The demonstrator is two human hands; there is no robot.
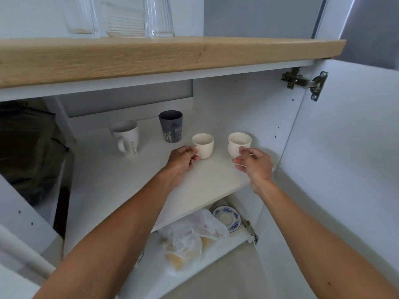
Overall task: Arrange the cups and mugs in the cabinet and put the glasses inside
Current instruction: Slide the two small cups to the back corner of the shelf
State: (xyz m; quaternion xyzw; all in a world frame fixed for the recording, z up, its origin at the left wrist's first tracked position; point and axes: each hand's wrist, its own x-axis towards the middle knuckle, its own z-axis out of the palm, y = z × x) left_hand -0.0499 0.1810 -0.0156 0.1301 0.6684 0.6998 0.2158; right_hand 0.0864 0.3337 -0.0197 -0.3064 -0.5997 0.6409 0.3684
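Two small cream cups stand on the white cabinet shelf (121,190). My left hand (182,158) grips the handle of the left cream cup (204,145). My right hand (254,162) pinches the front of the right cream cup (238,143). Behind them stand a dark grey mug (170,126) and, further left, a white mug (126,137) with a leaf print. On the wooden top (151,59) above are two tall clear glasses (158,17) (79,17) and a ribbed glass bowl (125,22).
The right cabinet door (345,147) stands open with its hinge (302,82) showing. On the lower shelf lie a plastic bag (190,240) and a blue-patterned saucer (226,217). A dark bag (28,152) fills the left compartment.
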